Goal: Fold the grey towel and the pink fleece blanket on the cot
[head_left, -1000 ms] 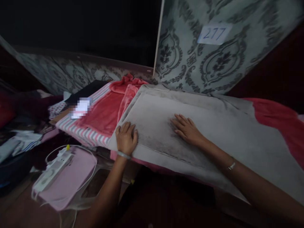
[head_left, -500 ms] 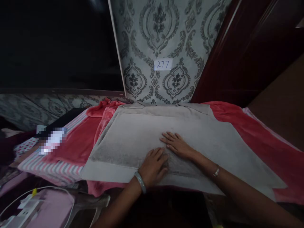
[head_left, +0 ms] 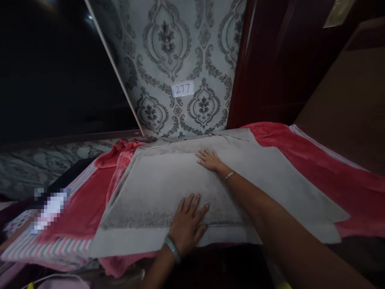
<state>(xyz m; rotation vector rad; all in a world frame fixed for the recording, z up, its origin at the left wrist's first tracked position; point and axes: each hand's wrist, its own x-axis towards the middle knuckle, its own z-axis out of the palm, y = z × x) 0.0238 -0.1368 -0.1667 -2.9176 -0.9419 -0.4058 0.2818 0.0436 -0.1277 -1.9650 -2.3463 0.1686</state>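
A large grey plush cloth (head_left: pixel 156 188), folded in layers, lies spread over a red plush blanket (head_left: pixel 81 200). My left hand (head_left: pixel 188 224) rests flat near the cloth's front edge, fingers apart, with a bangle on the wrist. Farther back, my right hand (head_left: pixel 210 160) lies palm down near the far fold of the grey cloth, its fingers spread and a thin bracelet on the wrist. Neither hand grips anything. The underside of the cloth is hidden.
Under the red blanket is a striped cloth (head_left: pixel 54 253). A large dark screen (head_left: pixel 60 72) stands at the back left. Behind are patterned wallpaper with a paper label (head_left: pixel 183 88) and a dark red wooden panel (head_left: pixel 270 68). A blurred patch (head_left: pixel 51 210) covers something at left.
My right hand has slid away from me toward the far fold of the grey cloth. My left hand has spread its fingers near the front edge. The view has turned right and tilted.
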